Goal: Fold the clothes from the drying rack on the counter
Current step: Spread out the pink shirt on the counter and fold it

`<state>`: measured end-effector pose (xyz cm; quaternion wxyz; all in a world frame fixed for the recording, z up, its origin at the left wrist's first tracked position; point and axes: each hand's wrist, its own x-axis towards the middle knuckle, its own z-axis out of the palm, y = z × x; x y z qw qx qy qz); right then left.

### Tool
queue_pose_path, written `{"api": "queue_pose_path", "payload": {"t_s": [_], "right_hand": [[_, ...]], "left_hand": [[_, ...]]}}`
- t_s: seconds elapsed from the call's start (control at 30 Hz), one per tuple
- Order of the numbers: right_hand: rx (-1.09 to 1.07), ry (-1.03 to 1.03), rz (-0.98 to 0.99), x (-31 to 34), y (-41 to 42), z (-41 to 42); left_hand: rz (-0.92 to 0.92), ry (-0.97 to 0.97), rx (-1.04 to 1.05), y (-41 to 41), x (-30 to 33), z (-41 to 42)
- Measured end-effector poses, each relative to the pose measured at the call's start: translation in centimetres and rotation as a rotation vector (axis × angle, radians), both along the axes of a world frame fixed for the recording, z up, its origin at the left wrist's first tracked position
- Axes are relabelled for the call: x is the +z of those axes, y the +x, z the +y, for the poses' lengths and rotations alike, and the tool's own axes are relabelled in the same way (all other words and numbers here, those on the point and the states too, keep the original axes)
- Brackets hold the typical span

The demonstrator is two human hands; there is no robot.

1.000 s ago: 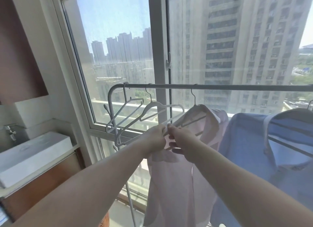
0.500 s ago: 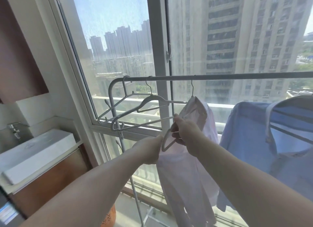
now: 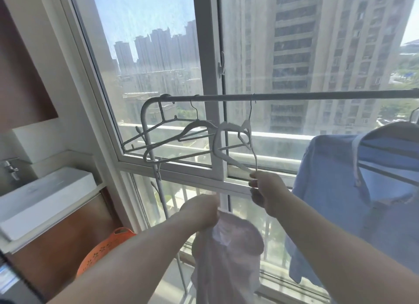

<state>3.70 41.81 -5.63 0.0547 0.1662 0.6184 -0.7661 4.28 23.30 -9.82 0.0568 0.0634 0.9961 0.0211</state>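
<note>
Pink shirt now off its hanger, one blue shirt left on the rail

The fingers of the left hand (image 3: 200, 210) are curled tight around the bunched top of the pink shirt (image 3: 229, 253), which hangs straight down below them; half a second ago it was still draped on the white hanger (image 3: 235, 145). The right hand (image 3: 267, 190), just beside and a little higher, pinches the lower tip of that hanger, now bare and still hooked on the rack rail (image 3: 294, 96) above. Left of the fingers hang two more empty hangers (image 3: 172, 140); right of them waits the blue shirt (image 3: 353, 190). I judge the pink shirt can go to the worktop (image 3: 45, 217), far left, for folding. I can read no brand, label or writing anywhere.
</note>
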Motion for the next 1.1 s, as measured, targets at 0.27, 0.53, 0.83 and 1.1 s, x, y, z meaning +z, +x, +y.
{"api": "queue_pose_path", "payload": {"t_s": [0.27, 0.53, 0.83, 1.1], "right_hand": [[0.405, 0.353, -0.01, -5.9, 1.6, -0.7], [0.832, 0.596, 0.096, -9.7, 2.4, -9.4], [1.068, 1.013, 0.477, -8.9, 3.2, -23.9], [1.152, 1.321, 0.66, -7.1, 2.7, -39.4]], "left_hand": [[-0.05, 0.014, 0.078, 1.5, -0.5, -2.1], [0.13, 0.204, 0.31, 6.2, 2.5, -10.2], [0.434, 0.381, 0.435, 12.6, 5.9, -23.7], [0.446, 0.278, 0.593, 16.2, 7.6, -39.1]]}}
